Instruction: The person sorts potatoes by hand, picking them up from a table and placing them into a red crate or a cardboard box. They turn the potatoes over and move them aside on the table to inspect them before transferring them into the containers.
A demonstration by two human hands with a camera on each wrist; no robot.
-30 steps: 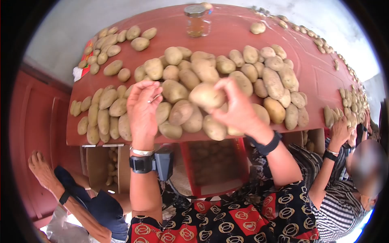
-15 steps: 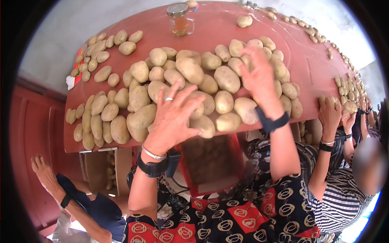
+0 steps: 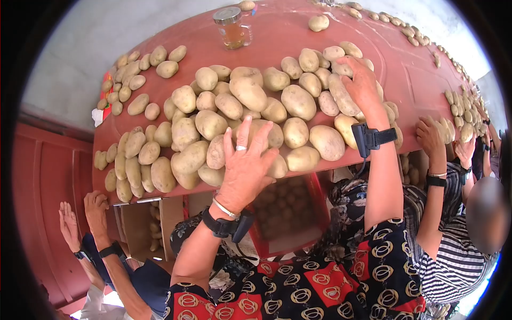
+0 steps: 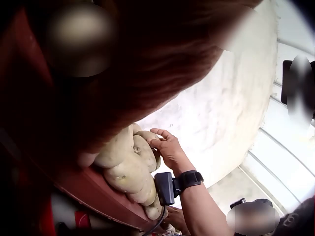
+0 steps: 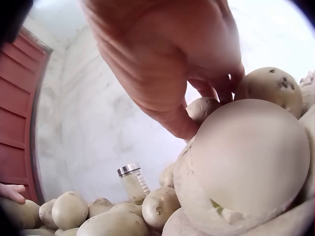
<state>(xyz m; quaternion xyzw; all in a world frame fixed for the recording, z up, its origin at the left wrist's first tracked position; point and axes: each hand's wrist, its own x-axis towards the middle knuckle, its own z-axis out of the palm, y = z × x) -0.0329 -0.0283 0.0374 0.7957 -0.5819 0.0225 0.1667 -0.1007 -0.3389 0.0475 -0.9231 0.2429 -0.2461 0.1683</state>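
A broad heap of potatoes (image 3: 298, 102) covers the front middle of the red table (image 3: 290, 32). My left hand (image 3: 246, 169) rests over the potatoes at the front edge, fingers spread and pointing away from me, a ring on one finger. At the right end of the heap, my right hand (image 3: 364, 85) reaches down with thumb and fingers about a potato (image 3: 343, 67). In the right wrist view those fingers come down around a smallish potato (image 5: 203, 109), partly hidden behind a large one in front.
A lidded glass jar (image 3: 230, 28) of amber liquid stands at the back. Smaller potato groups lie at left (image 3: 128, 74) and far right. Below the edge are a red crate (image 3: 257, 234) and a cardboard box (image 3: 133, 224). Other people's hands (image 3: 97, 213) flank both sides.
A potato held up in my right hand a second ago is out of it. That hand has moved right across the heap. My left hand has come down, fingers spreading over the front potatoes.
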